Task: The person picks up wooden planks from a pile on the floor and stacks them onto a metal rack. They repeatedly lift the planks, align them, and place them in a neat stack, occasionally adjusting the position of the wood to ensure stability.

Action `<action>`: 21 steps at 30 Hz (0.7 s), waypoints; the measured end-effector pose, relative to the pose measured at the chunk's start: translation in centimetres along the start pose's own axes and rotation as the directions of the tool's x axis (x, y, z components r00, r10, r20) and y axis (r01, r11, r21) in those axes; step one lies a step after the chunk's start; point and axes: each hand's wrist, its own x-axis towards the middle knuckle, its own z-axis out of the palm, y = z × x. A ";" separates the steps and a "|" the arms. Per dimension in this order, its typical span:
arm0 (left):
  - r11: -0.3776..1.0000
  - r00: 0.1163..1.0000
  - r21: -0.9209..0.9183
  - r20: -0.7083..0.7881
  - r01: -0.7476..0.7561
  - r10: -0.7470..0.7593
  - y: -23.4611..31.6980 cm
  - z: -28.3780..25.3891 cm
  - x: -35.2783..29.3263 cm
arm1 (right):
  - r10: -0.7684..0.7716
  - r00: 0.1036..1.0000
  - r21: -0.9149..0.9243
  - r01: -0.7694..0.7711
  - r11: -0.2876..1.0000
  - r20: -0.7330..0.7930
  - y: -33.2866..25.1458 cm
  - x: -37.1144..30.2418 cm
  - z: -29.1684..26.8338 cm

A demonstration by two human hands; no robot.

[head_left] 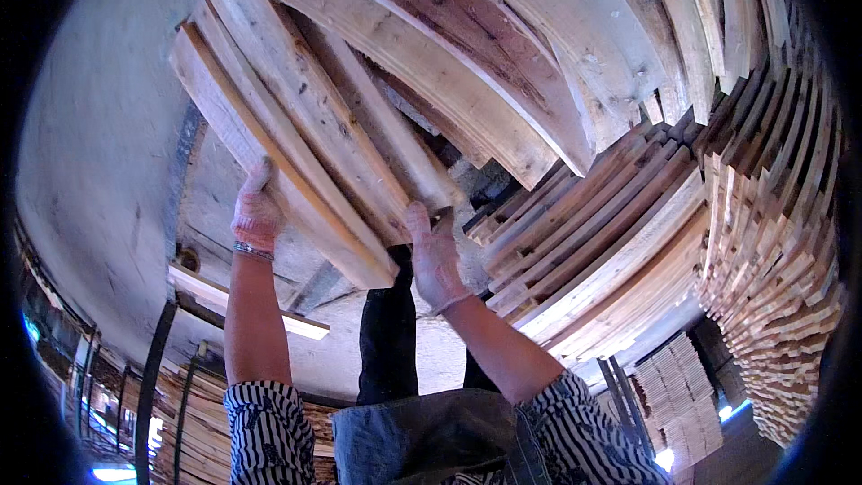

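My left hand, in a pale glove, grips the outer edge of a light wooden board at the left of a slanting group. Several more planks lie side by side with it, among them a knotty wooden plank. Nearer my body, my right hand, also gloved, closes round the near end of the planks; its fingertips are partly hidden, so I cannot tell how many it holds. Beyond the planks, wide boards fan across the top, one of them reddish brown.
Stacked boards lie to the right, beside a tall pile of plank ends. A pale wall rises on the left, with a dark metal post below it. A loose wooden strip lies past my left forearm.
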 end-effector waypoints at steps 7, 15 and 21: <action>0.989 0.989 -0.034 -0.033 0.143 -0.144 0.8 -1.0 0.7 | -0.206 0.978 -0.494 0.191 0.848 0.025 -3.4 2.3 -3.7; 0.991 0.990 -0.004 -0.052 0.134 -0.134 0.6 1.7 -1.4 | -0.602 0.791 -0.759 0.459 0.461 0.113 -8.5 3.1 4.7; 0.996 0.998 -0.059 -0.011 0.064 -0.065 -1.7 2.7 -2.4 | -0.214 0.865 -0.550 0.460 0.696 0.453 -11.4 3.7 0.3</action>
